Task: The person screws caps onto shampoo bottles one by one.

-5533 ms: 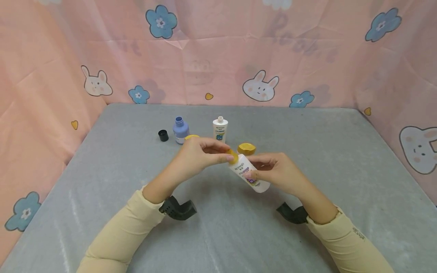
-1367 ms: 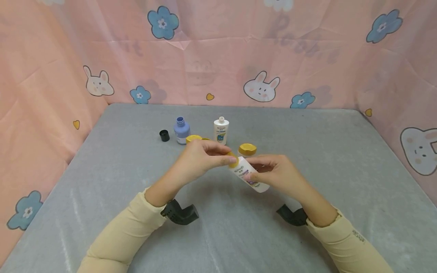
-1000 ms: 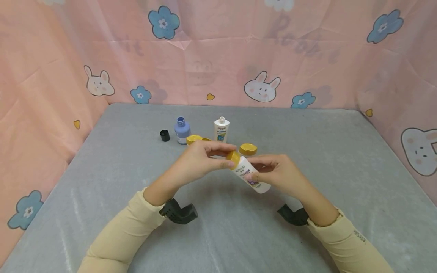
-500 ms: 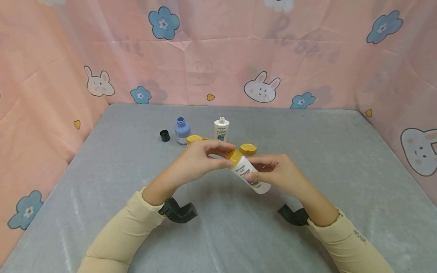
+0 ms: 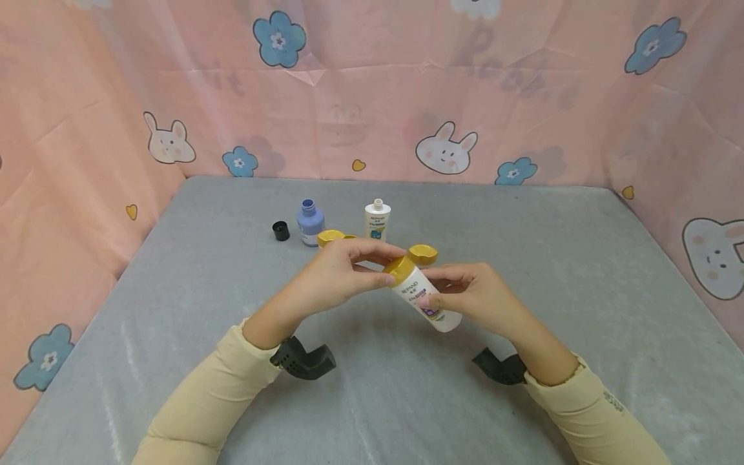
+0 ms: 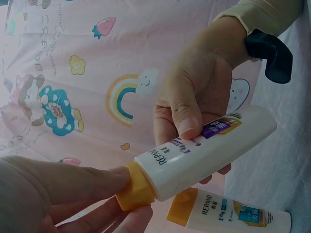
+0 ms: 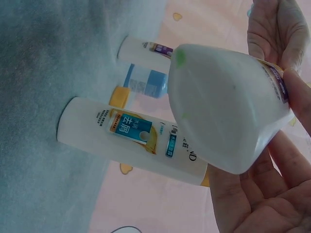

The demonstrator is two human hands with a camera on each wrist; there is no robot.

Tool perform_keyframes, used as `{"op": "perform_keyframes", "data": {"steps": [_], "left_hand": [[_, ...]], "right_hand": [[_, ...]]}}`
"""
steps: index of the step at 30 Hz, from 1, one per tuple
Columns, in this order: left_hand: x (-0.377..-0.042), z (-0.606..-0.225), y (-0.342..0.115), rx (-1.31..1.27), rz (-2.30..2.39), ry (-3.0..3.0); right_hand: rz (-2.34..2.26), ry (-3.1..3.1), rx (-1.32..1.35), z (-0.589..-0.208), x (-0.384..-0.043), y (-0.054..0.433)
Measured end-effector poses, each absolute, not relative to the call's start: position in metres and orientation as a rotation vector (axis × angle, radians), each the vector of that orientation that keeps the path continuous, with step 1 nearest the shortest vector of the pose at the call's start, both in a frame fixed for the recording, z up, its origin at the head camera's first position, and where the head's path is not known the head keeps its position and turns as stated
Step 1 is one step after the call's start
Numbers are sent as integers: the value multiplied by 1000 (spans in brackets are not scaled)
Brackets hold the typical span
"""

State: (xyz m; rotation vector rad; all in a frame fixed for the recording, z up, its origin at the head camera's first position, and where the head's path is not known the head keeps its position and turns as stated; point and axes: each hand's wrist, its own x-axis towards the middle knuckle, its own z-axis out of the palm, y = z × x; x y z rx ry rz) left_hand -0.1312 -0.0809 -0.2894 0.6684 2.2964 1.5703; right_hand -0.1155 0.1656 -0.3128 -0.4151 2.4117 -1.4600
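Note:
A white shampoo bottle (image 5: 427, 302) with a gold-yellow cap (image 5: 400, 270) is held tilted above the table, its cap end up and to the left. My right hand (image 5: 467, 290) grips the body, the thumb across the label. My left hand (image 5: 351, 268) holds the cap between thumb and fingers. In the left wrist view, the cap (image 6: 136, 187) sits against the top of the bottle (image 6: 209, 150). The bottle's base (image 7: 223, 107) fills the middle of the right wrist view.
Behind the hands stands another yellow-capped white bottle (image 5: 422, 255). Farther back are an uncapped white bottle (image 5: 377, 221), an uncapped blue bottle (image 5: 310, 225) and a black cap (image 5: 281, 230). A yellow cap (image 5: 330, 236) shows beyond the left hand. A patterned curtain (image 5: 349, 84) borders the table (image 5: 372, 400).
My left fingers have shifted their hold on the cap, and more of its yellow surface shows now. The bottle keeps its tilt in my right hand, nearly unmoved.

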Motion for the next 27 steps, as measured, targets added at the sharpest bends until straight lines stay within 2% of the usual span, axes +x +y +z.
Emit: {"op": "perform_keyframes", "data": {"steps": [13, 27], "left_hand": [[-131, -287, -83, 622, 1621, 2215], [-134, -290, -83, 704, 1601, 2190]], "right_hand": [[-1494, 2372, -432, -313, -117, 167], [-1496, 2337, -436, -311, -116, 168]]}}
